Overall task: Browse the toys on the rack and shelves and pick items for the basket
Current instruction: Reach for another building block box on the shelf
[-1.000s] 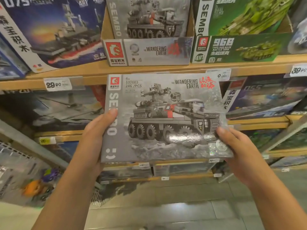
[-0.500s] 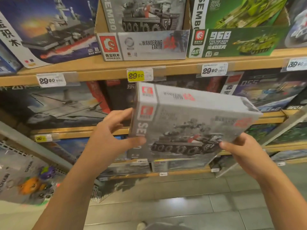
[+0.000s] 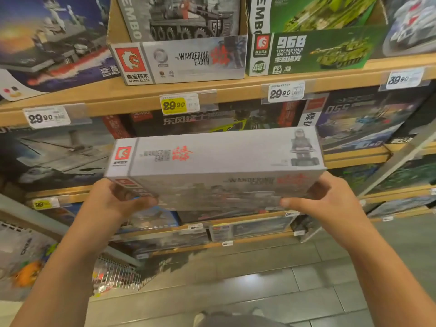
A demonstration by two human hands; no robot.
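I hold a grey "Wandering Earth" brick-set box (image 3: 217,159) in front of the shelves, tipped so its narrow top side faces me. My left hand (image 3: 118,204) grips its left end, thumb on the front face and fingers underneath. My right hand (image 3: 330,204) grips the right end the same way. The box's front picture shows only at a steep angle.
Wooden shelves (image 3: 236,90) hold more boxed sets: a matching grey display carton (image 3: 184,60), a green tank set (image 3: 313,50), a ship set (image 3: 47,43). Price tags read 29.90. A wire rack with small toys (image 3: 113,274) stands low left. Tiled floor (image 3: 259,291) lies below.
The box has tipped from facing me flat to showing its top side. Both hands shifted from its lower edge to its ends.
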